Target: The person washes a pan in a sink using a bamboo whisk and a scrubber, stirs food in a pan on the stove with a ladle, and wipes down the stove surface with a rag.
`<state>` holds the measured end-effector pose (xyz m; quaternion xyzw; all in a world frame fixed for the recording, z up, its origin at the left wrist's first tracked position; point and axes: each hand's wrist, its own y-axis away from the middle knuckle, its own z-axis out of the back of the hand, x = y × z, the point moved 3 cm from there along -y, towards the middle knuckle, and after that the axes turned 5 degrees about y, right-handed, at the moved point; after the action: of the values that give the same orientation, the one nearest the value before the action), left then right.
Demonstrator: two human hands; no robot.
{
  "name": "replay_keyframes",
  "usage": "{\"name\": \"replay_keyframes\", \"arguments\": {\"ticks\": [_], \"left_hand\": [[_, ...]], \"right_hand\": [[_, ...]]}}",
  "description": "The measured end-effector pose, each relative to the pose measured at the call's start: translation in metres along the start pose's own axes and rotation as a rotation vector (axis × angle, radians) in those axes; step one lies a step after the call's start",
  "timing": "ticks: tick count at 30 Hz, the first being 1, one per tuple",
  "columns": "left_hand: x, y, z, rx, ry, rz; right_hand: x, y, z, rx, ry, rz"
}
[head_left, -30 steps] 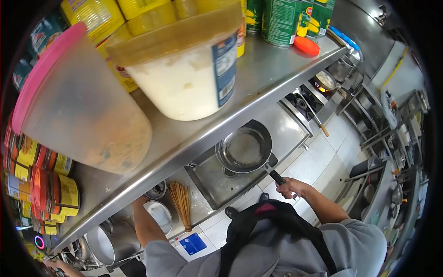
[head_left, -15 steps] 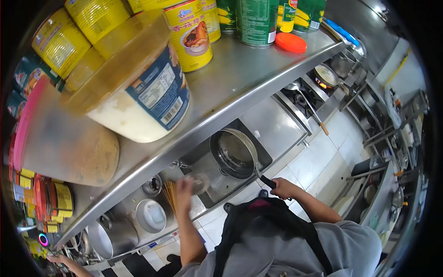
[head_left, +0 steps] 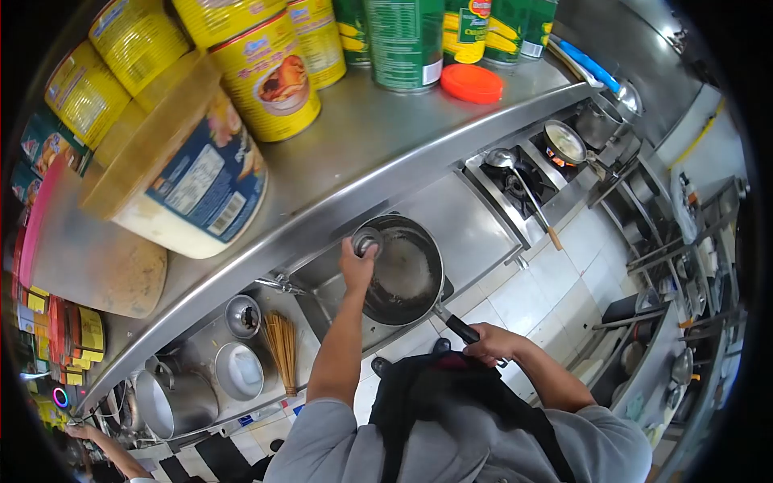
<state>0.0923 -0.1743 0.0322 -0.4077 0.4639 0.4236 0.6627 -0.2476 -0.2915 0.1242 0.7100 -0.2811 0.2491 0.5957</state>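
My right hand [head_left: 491, 344] is closed around the black handle of a deep frying pan [head_left: 415, 270]. The pan sits over the sink [head_left: 326, 282], with its dark inside facing up and a paler, worn patch at the bottom. Over the pan's left rim, my left hand [head_left: 358, 264] grips a small round silver-grey thing [head_left: 367, 238]. Whether this is a metal scourer or a little metal cup, I cannot tell. A tap [head_left: 279, 284] stands at the sink's left side, close to my left forearm.
Above the sink runs a steel shelf [head_left: 346, 189] with yellow cans, green cans and plastic tubs [head_left: 201, 181]. A bamboo brush [head_left: 280, 350], a white pot [head_left: 239, 372] and a large pot [head_left: 173, 402] stand left. Right is a stove with a ladle [head_left: 527, 189]. Another person's arm [head_left: 113, 451] shows lower left.
My left hand has moved up and right, from beside the sink to the pan's left rim, carrying the round thing. The pan has turned slightly; my right hand keeps its handle.
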Motion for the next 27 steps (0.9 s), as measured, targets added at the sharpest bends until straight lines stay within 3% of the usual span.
{"name": "replay_keyframes", "arguments": {"ticks": [2, 3, 4, 6, 8, 10, 11, 12, 15, 17, 18, 20, 21, 22, 24, 25, 27], "left_hand": [[-0.004, 0.014, -0.024, 0.267, -0.077, -0.1], [-0.013, 0.021, -0.028, 0.27, -0.206, -0.223], [-0.018, 0.017, -0.026, 0.273, -0.208, -0.221], [-0.022, -0.002, -0.009, 0.118, 0.017, 0.08], [-0.004, -0.002, -0.023, 0.198, -0.02, 0.018], [-0.022, 0.011, -0.036, 0.514, -0.139, -0.231], [-0.027, -0.001, -0.029, 0.458, -0.158, -0.203], [-0.023, -0.011, -0.021, 0.197, -0.114, -0.118], [-0.011, -0.019, -0.03, 0.358, -0.033, -0.088], [-0.01, -0.013, -0.037, 0.544, -0.209, -0.271], [-0.018, -0.015, -0.032, 0.545, -0.214, -0.265], [-0.038, -0.031, -0.017, 0.355, -0.165, -0.022], [-0.032, -0.022, -0.026, 0.635, -0.168, -0.017], [-0.02, -0.025, -0.03, 0.634, -0.164, -0.02], [-0.012, -0.02, -0.03, 0.785, -0.269, -0.332], [-0.008, -0.036, -0.021, 0.726, -0.177, -0.072], [-0.013, -0.03, -0.021, 0.694, -0.199, -0.085]], "right_hand": [[-0.002, 0.0, 0.006, -0.007, -0.016, 0.001], [-0.004, 0.001, 0.008, -0.016, -0.027, -0.008], [-0.004, 0.003, 0.011, -0.014, -0.03, -0.009], [-0.005, 0.006, 0.013, 0.011, -0.064, -0.013], [-0.005, 0.006, 0.018, 0.022, -0.07, -0.003], [-0.006, 0.003, 0.02, 0.035, -0.071, 0.007], [-0.008, 0.001, 0.02, 0.054, -0.094, 0.007], [-0.01, 0.001, 0.02, 0.073, -0.121, 0.008], [-0.007, 0.0, 0.018, 0.084, -0.16, 0.015], [-0.007, -0.001, 0.02, 0.096, -0.166, 0.002], [-0.009, -0.002, 0.019, 0.11, -0.175, -0.012], [-0.007, -0.004, 0.018, 0.106, -0.195, -0.012], [-0.008, -0.004, 0.018, 0.098, -0.21, -0.016], [-0.006, -0.003, 0.02, 0.094, -0.206, -0.016], [-0.009, -0.002, 0.019, 0.072, -0.171, 0.017], [-0.012, -0.002, 0.016, 0.077, -0.178, 0.01], [-0.008, -0.001, 0.017, 0.06, -0.231, -0.015]]}}
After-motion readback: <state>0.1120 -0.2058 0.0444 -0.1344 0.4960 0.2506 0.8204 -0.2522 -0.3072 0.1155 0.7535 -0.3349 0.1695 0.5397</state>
